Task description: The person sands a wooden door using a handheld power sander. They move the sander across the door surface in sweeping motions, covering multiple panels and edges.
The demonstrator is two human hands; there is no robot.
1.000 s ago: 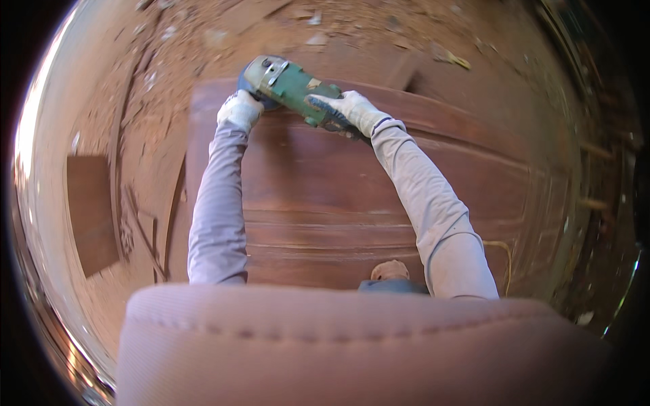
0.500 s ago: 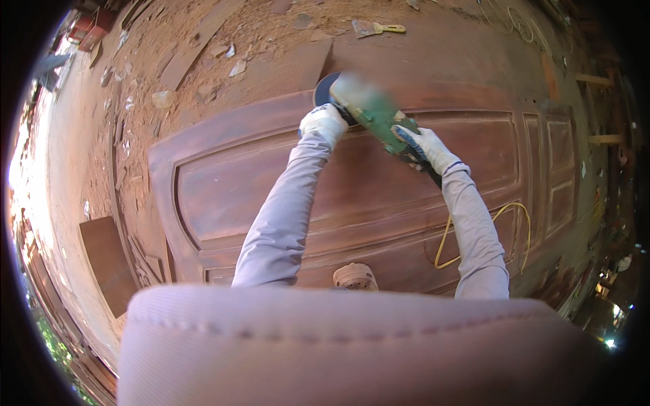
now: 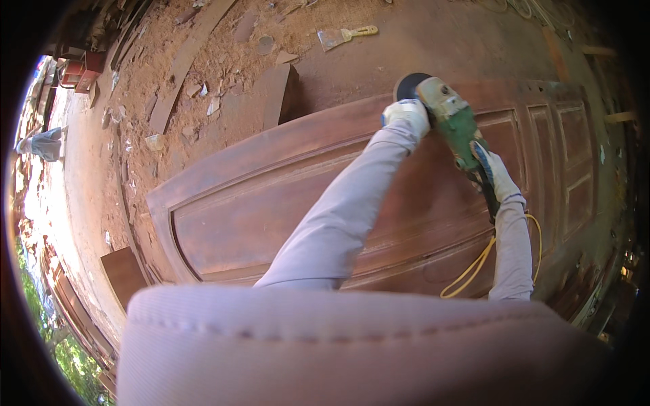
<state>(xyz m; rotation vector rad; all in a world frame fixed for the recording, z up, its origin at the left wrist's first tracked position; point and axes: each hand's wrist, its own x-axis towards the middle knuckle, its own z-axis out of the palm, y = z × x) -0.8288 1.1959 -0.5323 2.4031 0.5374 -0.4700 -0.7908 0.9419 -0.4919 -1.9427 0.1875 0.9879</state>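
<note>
Head view, door: a brown panelled door (image 3: 250,223) lies flat on the ground (image 3: 420,51), set at a slant, with framed panels and raised mouldings.
Green power tool: the green power tool (image 3: 462,132) is above the door, toward its far long edge, with its dark round disc (image 3: 408,85) at the far left end; whether the disc touches the wood cannot be told.
Left hand: the gloved left hand (image 3: 408,116) is at the front of the tool beside the disc, its grip curled in and holding that end; the fingers' exact hold is hidden.
Right hand: the gloved right hand (image 3: 500,177) has its grip wrapped around the rear of the body.
Work on the door: judged under way, since the tool is held over the wood and the surface is uneven, with paler, dull patches beside darker reddish-brown ones.
Finished part: no area can safely be called complete; the paler patches may be the worked ones.
Left over: darker areas and mouldings perhaps, though shade and shadow make this uncertain.
Yellow cord: a looped yellow cord (image 3: 470,273) lies over the door near the right sleeve.
Scraper: a scraper (image 3: 335,38) with a yellow handle lies on the ground beyond the door, well apart from both hands.
Writing: none legible on tool, gloves, door or scraper; no brand can be made out.
</note>
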